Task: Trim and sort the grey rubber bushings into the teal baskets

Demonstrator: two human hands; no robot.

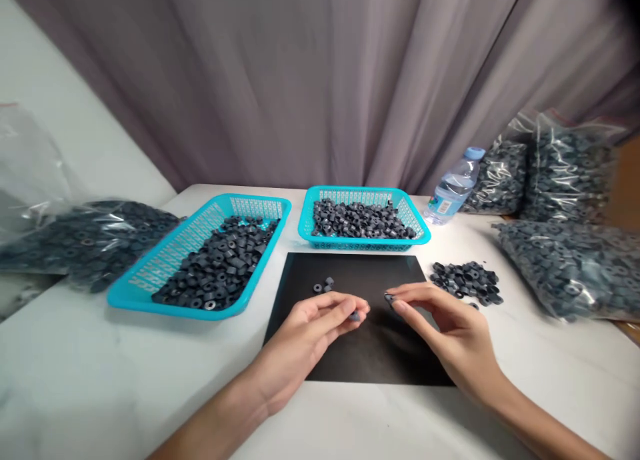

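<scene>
Dark parts (220, 263) in two turquoise baskets (175, 312) and clear bags (570, 170)

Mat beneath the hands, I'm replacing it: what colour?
The mat is black, seen in the head view.

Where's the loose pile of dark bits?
In the head view, the pile is on the white table, right of the black mat, beyond the right hand.

We look from one head-worn cam, facing fwd & down across a white table (370, 420) to a grey curtain (280, 80) in the bkgd; L hand (310, 327) & R hand (460, 330) show close, lower ctr.
</scene>
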